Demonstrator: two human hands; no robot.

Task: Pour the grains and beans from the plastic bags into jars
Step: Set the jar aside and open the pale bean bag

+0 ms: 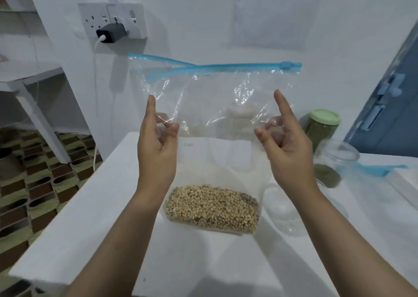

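clear zip bag [212,106] of beans [212,208] pinched by left hand [158,138] and right hand [287,136]; widen open mouth, tilt over empty jar [285,208] near counter [108,206] right edge.

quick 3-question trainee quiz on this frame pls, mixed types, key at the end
1. True or false: the blue zip track of the plastic bag is fully sealed.
2. The beans sit: A) at the bag's bottom B) in the green-lidded jar C) spilled on the table
3. Fill in: the left hand and right hand both ___ the bag's sides.

Key: 1 false, it gapes at the left end; 2 A; 3 pinch
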